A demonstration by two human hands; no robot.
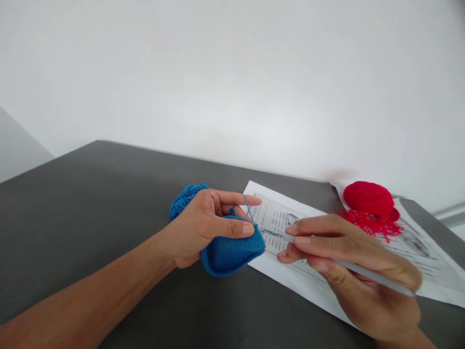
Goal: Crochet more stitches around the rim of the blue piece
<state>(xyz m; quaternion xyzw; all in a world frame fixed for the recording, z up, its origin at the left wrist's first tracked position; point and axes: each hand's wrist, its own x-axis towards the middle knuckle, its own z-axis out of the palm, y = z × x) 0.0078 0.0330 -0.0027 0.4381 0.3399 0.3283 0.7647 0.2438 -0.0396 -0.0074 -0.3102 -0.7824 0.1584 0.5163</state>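
A blue crocheted piece (232,252), curved like a shallow bowl, is pinched at its upper edge by my left hand (210,218). Blue yarn runs over the outstretched left index finger down to that edge. My right hand (356,261) grips a grey crochet hook (374,277) like a pen, its tip pointing left at the edge of the piece. Blue yarn lies along the hook's thin shaft between the two hands. Whether the tip sits inside a stitch is too small to tell. Behind my left wrist, a ball of blue yarn (185,199) rests on the table, partly hidden.
Beneath my hands lies a printed sheet (312,286) with text and pictures on the dark grey table (119,194). At the right, a red yarn ball (370,198) with loose loops sits on another printed sheet (436,271). A white wall (218,87) rises behind the table.
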